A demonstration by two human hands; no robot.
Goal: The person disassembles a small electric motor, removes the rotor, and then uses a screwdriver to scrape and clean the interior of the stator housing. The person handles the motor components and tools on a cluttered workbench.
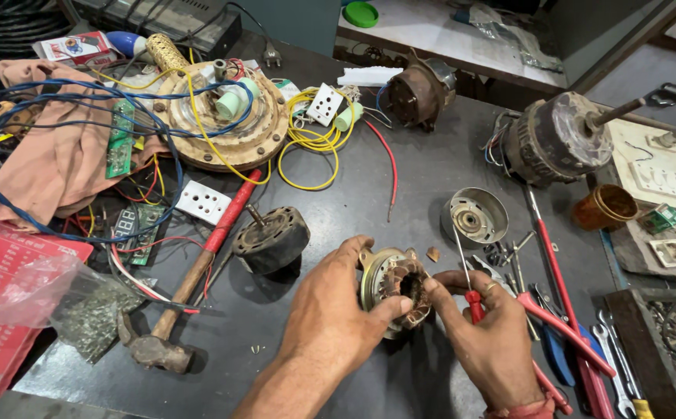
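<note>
My left hand [336, 304] grips a small motor stator [394, 284] with copper windings, held upright just above the dark workbench [338, 209]. My right hand [484, 335] touches the stator's right side with its fingertips and also holds a thin red-handled screwdriver [466, 275], whose shaft points up and away. A black rotor with a shaft [270, 239] lies just left of my left hand. A round metal motor end cover [475, 216] sits behind my right hand.
A hammer with a red and wooden handle [190, 279] lies to the left. Pliers, spanners and screwdrivers [578, 341] lie at the right. Two larger motors [555, 138] [419, 91] stand at the back, along with a fan base with wires [221, 116], cloth and circuit boards.
</note>
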